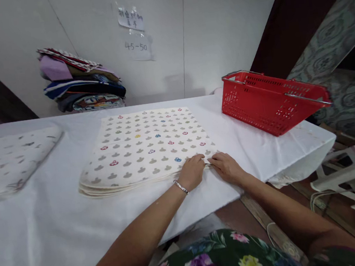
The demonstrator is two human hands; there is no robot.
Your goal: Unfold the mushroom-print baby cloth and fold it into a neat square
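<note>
Head view: a stack of printed cloth (pixel 153 149) lies flat on a white-covered table (pixel 57 234), several layers showing along its near edge. Taking that stack as the middle of a clock, with twelve straight away from the person, both hands are at its four o'clock corner. The left hand (pixel 192 172), a bracelet (pixel 181 187) at its wrist, rests on the cloth with fingers close together and slightly bent. Just beside it, the right hand (pixel 227 168) has bent fingers touching the corner; I cannot tell whether either hand pinches a layer.

At nine o'clock, apart from the stack, lies another folded cloth (pixel 15 159), cut off by the picture's edge. Toward eleven, a leaning pile of mixed fabrics (pixel 84 86) stands against the wall (pixel 216 24), and at twelve two handwritten paper notes (pixel 139 47) are stuck up.

Between two and three o'clock, well apart from the cloth, a red plastic basket (pixel 271 106) stands on the table, its metal handles lowered. Its slotted side hides most of the inside, so its contents cannot be told. Past the table's end, toward four, is a pale stool (pixel 345 185).
</note>
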